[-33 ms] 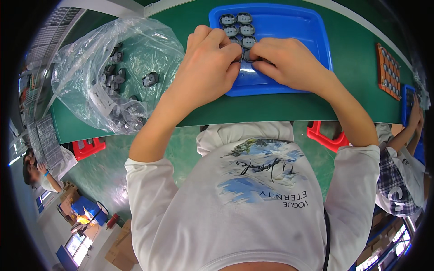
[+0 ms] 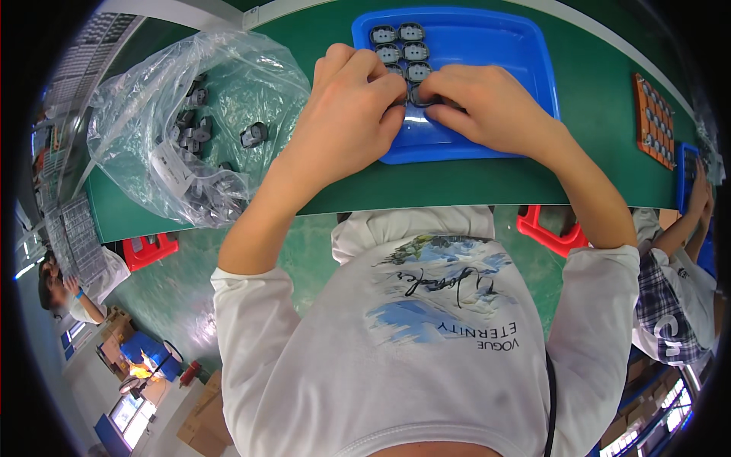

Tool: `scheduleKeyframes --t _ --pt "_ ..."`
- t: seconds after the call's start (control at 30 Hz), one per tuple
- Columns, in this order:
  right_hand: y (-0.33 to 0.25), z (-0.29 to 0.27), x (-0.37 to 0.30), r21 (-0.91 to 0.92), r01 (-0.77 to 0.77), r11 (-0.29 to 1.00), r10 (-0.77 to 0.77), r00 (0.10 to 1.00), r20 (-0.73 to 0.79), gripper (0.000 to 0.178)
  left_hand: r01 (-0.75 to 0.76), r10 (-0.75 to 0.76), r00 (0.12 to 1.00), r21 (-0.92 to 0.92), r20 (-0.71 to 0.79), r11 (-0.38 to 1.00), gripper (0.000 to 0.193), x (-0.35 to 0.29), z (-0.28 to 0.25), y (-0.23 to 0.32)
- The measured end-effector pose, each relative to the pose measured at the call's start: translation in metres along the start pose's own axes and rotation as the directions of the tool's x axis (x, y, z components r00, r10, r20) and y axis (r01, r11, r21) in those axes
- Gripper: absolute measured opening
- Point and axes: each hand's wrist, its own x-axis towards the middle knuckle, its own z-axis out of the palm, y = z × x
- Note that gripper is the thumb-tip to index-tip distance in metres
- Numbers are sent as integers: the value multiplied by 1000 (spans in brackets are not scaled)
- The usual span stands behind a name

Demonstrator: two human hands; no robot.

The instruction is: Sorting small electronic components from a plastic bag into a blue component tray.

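Observation:
Several small grey plastic parts with black rims (image 2: 416, 51) stand in two columns at the left end of a blue tray (image 2: 487, 150). Over the near end of the left column, my left hand (image 2: 354, 95) is closed, thumb against fingers; a dark edge shows at its fingertips, mostly hidden. My right hand (image 2: 480, 99) pinches the nearest part of the right column, a grey plastic part (image 2: 416, 96), low in the tray. Both sets of fingertips are close together. Left of my left arm, a clear plastic bag (image 2: 251, 76) lies open with more grey parts (image 2: 253, 135) in it.
An orange board (image 2: 655, 122) holding rows of small parts lies at the right of the green table (image 2: 601, 152). Beyond it, another person's hands (image 2: 702, 194) are by a smaller blue tray (image 2: 685, 179). Red stools (image 2: 552, 228) stand below the table edge.

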Motion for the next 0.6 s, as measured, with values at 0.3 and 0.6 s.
scheduleKeyframes --t 0.3,0.6 --pt "10 -36 -29 55 -291 955 285 954 91 28 78 -89 977 -66 -195 995 12 -8 -8 -18" --pt "-4 -35 -36 -68 -339 938 345 925 158 41 170 -180 951 -62 -250 984 12 -41 -11 -19"
